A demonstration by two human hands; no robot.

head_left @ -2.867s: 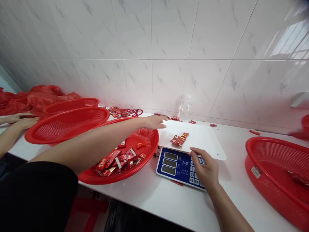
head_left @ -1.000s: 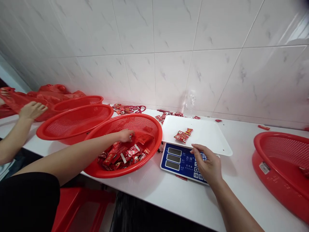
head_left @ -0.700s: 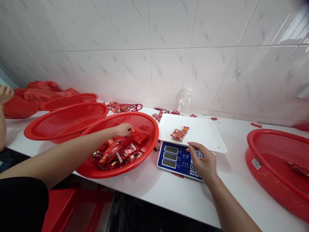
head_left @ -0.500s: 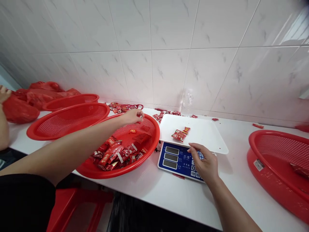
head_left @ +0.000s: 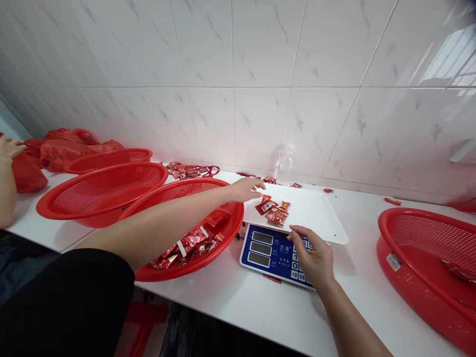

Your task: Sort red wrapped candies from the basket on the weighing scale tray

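My left hand point(head_left: 246, 189) reaches over the red basket point(head_left: 226, 233) to the near-left corner of the white scale tray point(head_left: 316, 218), its fingers spread, nothing in them. A few red candy packets point(head_left: 273, 210) lie on the tray just beside those fingers. My right hand point(head_left: 312, 255) rests on the keypad of the blue scale point(head_left: 266, 248), fingers loosely bent, holding nothing. More red packets point(head_left: 188, 244) lie in the bottom of the basket under my left arm.
Two more red baskets point(head_left: 100, 191) stand to the left, another red basket point(head_left: 427, 263) at the right. Loose packets point(head_left: 189, 171) and a clear bottle point(head_left: 285, 166) lie by the tiled wall. A co-worker's hand point(head_left: 9, 148) touches red bags point(head_left: 63, 148) at far left.
My left hand went from the basket's packets up to the scale tray, and more packets now lie on the tray. My right hand stayed on the scale's keypad.
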